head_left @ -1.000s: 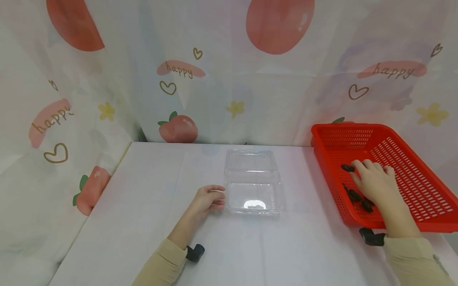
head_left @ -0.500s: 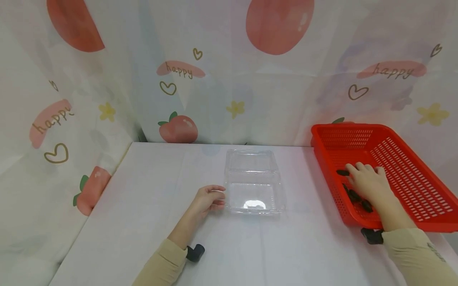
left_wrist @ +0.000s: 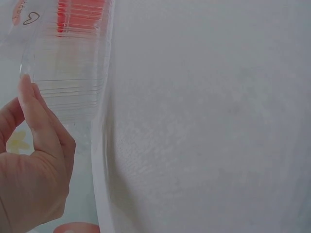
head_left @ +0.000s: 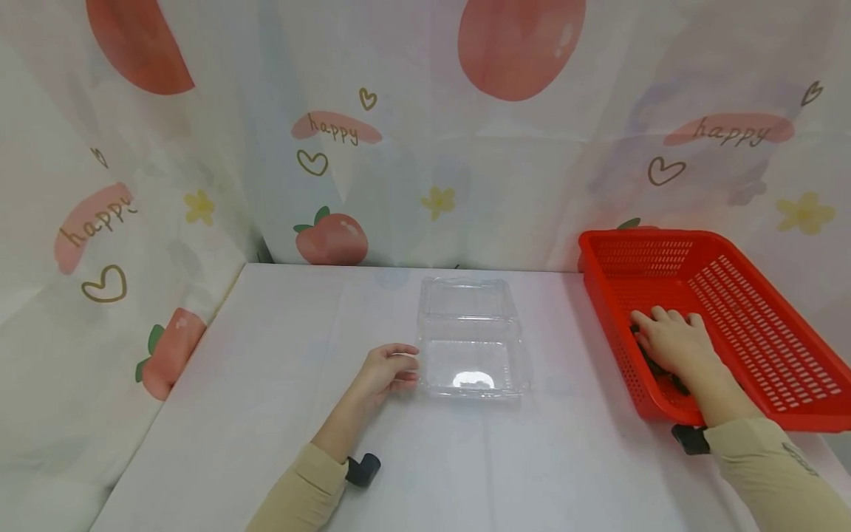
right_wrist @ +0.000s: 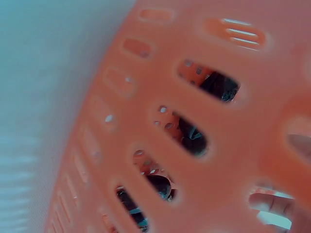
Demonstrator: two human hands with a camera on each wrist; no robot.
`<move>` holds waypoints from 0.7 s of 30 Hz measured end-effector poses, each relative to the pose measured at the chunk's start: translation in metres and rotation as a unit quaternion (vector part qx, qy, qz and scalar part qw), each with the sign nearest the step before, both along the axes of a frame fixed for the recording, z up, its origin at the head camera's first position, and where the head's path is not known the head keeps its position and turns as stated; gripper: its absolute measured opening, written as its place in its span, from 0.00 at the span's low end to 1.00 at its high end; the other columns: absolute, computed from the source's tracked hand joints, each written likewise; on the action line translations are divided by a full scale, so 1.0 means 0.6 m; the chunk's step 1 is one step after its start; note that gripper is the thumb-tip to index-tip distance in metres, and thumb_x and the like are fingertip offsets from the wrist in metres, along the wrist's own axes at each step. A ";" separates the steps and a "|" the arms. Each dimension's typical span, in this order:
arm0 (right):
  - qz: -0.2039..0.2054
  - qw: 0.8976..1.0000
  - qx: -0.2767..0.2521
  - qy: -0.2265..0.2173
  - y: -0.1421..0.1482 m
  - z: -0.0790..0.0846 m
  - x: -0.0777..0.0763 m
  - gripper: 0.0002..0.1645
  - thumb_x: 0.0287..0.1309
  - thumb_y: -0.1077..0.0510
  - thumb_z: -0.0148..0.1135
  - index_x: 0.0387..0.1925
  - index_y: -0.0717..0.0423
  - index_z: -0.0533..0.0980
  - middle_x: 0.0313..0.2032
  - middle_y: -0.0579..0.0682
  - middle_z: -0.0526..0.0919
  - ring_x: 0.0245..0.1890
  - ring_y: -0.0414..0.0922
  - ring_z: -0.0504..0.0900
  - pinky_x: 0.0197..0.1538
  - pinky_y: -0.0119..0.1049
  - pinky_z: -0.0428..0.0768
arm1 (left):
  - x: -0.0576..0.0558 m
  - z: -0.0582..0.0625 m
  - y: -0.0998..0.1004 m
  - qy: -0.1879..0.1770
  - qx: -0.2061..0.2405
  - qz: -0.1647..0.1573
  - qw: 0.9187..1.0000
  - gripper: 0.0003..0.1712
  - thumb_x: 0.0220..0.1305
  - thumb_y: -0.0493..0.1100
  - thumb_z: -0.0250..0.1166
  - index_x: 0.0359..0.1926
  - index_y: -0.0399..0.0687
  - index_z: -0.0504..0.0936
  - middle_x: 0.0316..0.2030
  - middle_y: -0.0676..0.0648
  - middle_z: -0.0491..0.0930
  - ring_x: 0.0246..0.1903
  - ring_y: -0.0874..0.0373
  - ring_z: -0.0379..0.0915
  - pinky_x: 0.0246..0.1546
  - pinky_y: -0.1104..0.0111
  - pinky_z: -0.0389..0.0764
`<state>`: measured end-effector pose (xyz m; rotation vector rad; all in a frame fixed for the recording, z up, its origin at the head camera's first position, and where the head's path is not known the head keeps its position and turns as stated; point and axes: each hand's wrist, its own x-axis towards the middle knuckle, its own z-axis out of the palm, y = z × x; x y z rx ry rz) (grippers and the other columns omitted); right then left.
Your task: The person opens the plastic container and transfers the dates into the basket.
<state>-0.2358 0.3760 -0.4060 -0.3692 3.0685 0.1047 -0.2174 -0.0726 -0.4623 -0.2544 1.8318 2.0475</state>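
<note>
My right hand (head_left: 673, 341) is down inside the red basket (head_left: 784, 347), near its left wall. Its fingertips pinch a dark oval piece (head_left: 635, 329), mostly covered by the fingers. Other dark glossy pieces (head_left: 679, 384) lie under and beside the palm; through the basket's slots in the right wrist view more dark pieces (right_wrist: 193, 138) show, but their kind is unclear. Fingers loosely extended, my left hand (head_left: 385, 372) touches the left edge of a clear plastic clamshell box (head_left: 465, 362), which lies with its lid folded back. In the left wrist view the fingertips meet the box rim (left_wrist: 68, 97).
A white-covered table (head_left: 279, 355) carries the box at its middle and the basket at its right end. Patterned cloth walls (head_left: 399, 162) stand along the back and left sides. A black wrist camera (head_left: 363, 471) sits by the left cuff.
My right hand has moved left and lower in the basket, carrying the pinched dark piece toward the other pieces. The left hand and the box have stayed still.
</note>
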 end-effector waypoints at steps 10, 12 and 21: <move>-0.010 1.000 -0.013 0.006 0.003 0.001 0.000 0.22 0.59 0.56 0.54 0.53 0.57 0.63 0.42 0.65 0.67 0.43 0.62 0.66 0.45 0.63 0.59 | 0.018 0.038 -0.002 0.005 0.009 -0.020 1.000 0.21 0.56 0.28 0.56 0.52 0.24 0.69 0.25 0.48 0.74 0.21 0.61 0.75 0.25 0.73 0.81; -0.013 1.000 -0.013 0.003 0.004 0.002 0.000 0.23 0.59 0.56 0.54 0.53 0.57 0.62 0.43 0.65 0.67 0.43 0.63 0.66 0.45 0.63 0.59 | 0.022 0.047 -0.001 0.006 0.010 -0.018 1.000 0.21 0.57 0.28 0.56 0.52 0.23 0.68 0.25 0.48 0.74 0.21 0.61 0.75 0.26 0.73 0.81; -0.036 0.999 -0.026 0.015 -0.005 0.019 0.013 0.26 0.56 0.57 0.57 0.54 0.58 0.61 0.44 0.66 0.66 0.43 0.64 0.64 0.45 0.64 0.57 | 0.007 0.014 -0.005 0.006 0.010 -0.011 1.000 0.21 0.56 0.29 0.57 0.52 0.24 0.69 0.26 0.47 0.75 0.20 0.61 0.75 0.24 0.72 0.81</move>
